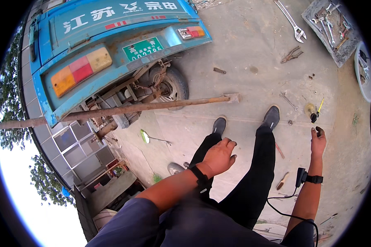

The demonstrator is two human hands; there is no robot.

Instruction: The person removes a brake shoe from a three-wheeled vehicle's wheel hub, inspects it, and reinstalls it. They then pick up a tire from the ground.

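Right hand [318,140] half-open, empty, near black-and-yellow item [313,115]; left hand [219,157] loosely curled, cannot tell contents. Blue truck [115,35] far left, tool tray [337,56] far right.

"What lies far out on your right?"
"A tray [341,60] holding wrenches [329,31], a pale basin [358,74] just beside it."
"And on your left?"
"You've a blue truck [123,38] there, with a windowed wall [72,158] and green trees [10,70] farther out."
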